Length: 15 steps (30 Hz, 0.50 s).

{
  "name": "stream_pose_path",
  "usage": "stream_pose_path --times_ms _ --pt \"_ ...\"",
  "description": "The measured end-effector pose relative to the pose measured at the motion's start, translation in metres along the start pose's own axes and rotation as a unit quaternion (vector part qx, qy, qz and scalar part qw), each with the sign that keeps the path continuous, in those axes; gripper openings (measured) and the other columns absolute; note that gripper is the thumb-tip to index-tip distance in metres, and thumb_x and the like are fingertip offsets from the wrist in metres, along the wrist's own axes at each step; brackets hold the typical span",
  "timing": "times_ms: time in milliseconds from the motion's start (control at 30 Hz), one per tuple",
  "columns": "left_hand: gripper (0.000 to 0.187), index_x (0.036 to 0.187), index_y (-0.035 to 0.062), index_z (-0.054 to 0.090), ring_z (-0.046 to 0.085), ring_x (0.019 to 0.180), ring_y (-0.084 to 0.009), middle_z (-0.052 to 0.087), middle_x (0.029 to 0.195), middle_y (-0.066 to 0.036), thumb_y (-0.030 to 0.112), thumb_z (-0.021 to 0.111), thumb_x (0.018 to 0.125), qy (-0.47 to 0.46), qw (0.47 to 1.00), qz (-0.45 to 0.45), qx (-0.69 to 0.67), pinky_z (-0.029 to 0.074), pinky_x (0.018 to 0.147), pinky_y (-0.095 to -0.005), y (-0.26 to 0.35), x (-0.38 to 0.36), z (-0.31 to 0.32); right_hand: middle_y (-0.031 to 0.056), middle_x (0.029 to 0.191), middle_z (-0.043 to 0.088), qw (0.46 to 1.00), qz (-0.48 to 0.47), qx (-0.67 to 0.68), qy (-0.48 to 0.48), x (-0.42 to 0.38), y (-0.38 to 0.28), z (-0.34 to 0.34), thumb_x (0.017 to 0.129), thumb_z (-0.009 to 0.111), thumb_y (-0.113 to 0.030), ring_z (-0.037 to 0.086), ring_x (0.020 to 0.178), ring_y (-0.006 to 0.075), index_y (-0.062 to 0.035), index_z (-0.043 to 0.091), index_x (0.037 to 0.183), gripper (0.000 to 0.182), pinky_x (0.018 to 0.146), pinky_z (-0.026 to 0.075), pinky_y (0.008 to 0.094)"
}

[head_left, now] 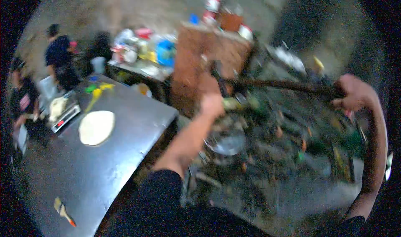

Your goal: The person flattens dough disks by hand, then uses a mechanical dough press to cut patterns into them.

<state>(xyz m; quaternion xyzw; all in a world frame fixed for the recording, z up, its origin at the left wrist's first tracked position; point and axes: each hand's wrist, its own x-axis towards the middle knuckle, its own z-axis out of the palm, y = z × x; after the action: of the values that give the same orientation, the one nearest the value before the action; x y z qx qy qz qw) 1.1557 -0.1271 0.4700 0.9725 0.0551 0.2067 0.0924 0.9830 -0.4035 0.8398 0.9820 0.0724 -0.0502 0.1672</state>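
Brown bar [288, 85] sat gripped in my right hand [354, 94]. Left hand [212, 103] blurred near its far end; couldn't tell grip.

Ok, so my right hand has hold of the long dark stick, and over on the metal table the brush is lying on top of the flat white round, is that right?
Not the brush: the head view shows the brush lying apart from the flat white round, directly on the metal table.
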Motion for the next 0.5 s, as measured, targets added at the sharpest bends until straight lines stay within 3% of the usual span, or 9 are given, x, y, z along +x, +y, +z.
stream_pose_path --times_ms 33,67,133,200,267,300,367,400,500 --pt "0.024 0.082 0.0124 0.072 0.068 0.081 -0.0250 0.070 0.084 -0.010 0.029 0.074 0.065 0.006 0.999 0.028 0.019 0.054 0.070 -0.0401 0.003 -0.012 -0.015 0.0081 0.068 0.061 0.993 -0.027 0.067 -0.092 -0.007 0.011 0.031 0.074 0.065 -0.011 0.056 0.044 0.0146 -0.0016 0.056 0.102 0.030 0.043 0.049 0.0323" --pt "0.034 0.084 0.0111 0.072 0.068 0.082 -0.0251 0.070 0.088 -0.011 0.037 0.078 0.063 -0.040 0.999 0.035 -0.005 0.054 0.070 -0.0413 -0.002 -0.009 -0.014 0.0074 0.067 0.059 0.987 -0.088 0.106 -0.081 -0.016 0.017 0.076 0.073 0.062 -0.009 0.055 0.045 0.0156 -0.0038 0.054 0.107 0.035 0.044 0.049 0.0320" --pt "0.050 0.087 0.0057 0.070 0.068 0.085 -0.0282 0.069 0.092 -0.014 0.046 0.081 0.060 -0.032 0.999 0.033 -0.022 0.054 0.071 -0.0405 -0.005 -0.008 -0.010 0.0175 0.081 0.057 0.991 -0.071 0.076 0.087 -0.052 0.039 0.208 0.070 0.064 -0.012 0.061 0.082 0.0293 -0.0076 0.054 0.114 0.044 0.075 0.050 0.0435" --pt "0.059 0.091 0.0042 0.070 0.067 0.089 -0.0309 0.069 0.093 -0.016 0.055 0.078 0.062 -0.068 0.997 0.038 -0.018 0.053 0.076 -0.0401 -0.001 -0.016 -0.019 0.0232 0.089 0.057 0.960 -0.002 0.281 0.016 -0.086 0.017 0.278 0.069 0.063 -0.009 0.056 0.094 0.0344 -0.0065 0.055 0.113 0.045 0.084 0.043 0.0462" --pt "0.069 0.093 0.0015 0.069 0.066 0.092 -0.0331 0.068 0.095 -0.020 0.065 0.071 0.066 -0.125 0.992 0.017 -0.020 0.053 0.078 -0.0416 0.013 -0.020 -0.040 0.0242 0.087 0.057 0.982 -0.024 0.177 0.065 -0.081 0.029 0.237 0.066 0.063 -0.006 0.057 0.084 0.0356 -0.0042 0.054 0.109 0.044 0.076 0.044 0.0442" --pt "0.069 0.093 0.0015 0.069 0.066 0.092 -0.0331 0.068 0.095 -0.020 0.065 0.071 0.066 -0.150 0.988 0.045 -0.001 0.053 0.078 -0.0416 0.011 -0.031 -0.030 0.0238 0.081 0.056 0.968 -0.051 0.246 -0.002 -0.072 0.035 0.219 0.064 0.064 -0.004 0.058 0.078 0.0374 -0.0024 0.054 0.103 0.040 0.069 0.045 0.0429" --pt "0.081 0.097 -0.0018 0.068 0.064 0.097 -0.0365 0.066 0.100 -0.024 0.074 0.058 0.070 -0.124 0.992 0.010 -0.007 0.051 0.082 -0.0442 -0.005 -0.024 -0.030 0.0224 0.073 0.057 0.970 -0.049 0.231 0.059 -0.089 0.018 0.238 0.062 0.064 -0.005 0.058 0.073 0.0400 -0.0021 0.053 0.094 0.034 0.065 0.045 0.0444" --pt "0.091 0.100 -0.0037 0.067 0.061 0.101 -0.0396 0.064 0.103 -0.028 0.080 0.043 0.074 -0.131 0.991 -0.005 -0.028 0.047 0.088 -0.0464 -0.003 -0.017 -0.026 0.0217 0.072 0.057 0.967 -0.034 0.245 0.063 -0.093 0.016 0.254 0.062 0.064 -0.006 0.058 0.072 0.0411 -0.0029 0.053 0.092 0.031 0.064 0.045 0.0456" --pt "0.088 0.099 -0.0059 0.067 0.059 0.102 -0.0440 0.062 0.104 -0.030 0.068 0.021 0.090 -0.120 0.990 -0.054 -0.055 0.044 0.090 -0.0487 0.015 -0.023 -0.042 0.0179 0.062 0.055 0.963 -0.035 0.250 0.092 -0.103 0.022 0.258 0.061 0.068 -0.011 0.058 0.064 0.0408 -0.0082 0.055 0.093 0.034 0.060 0.045 0.0490"
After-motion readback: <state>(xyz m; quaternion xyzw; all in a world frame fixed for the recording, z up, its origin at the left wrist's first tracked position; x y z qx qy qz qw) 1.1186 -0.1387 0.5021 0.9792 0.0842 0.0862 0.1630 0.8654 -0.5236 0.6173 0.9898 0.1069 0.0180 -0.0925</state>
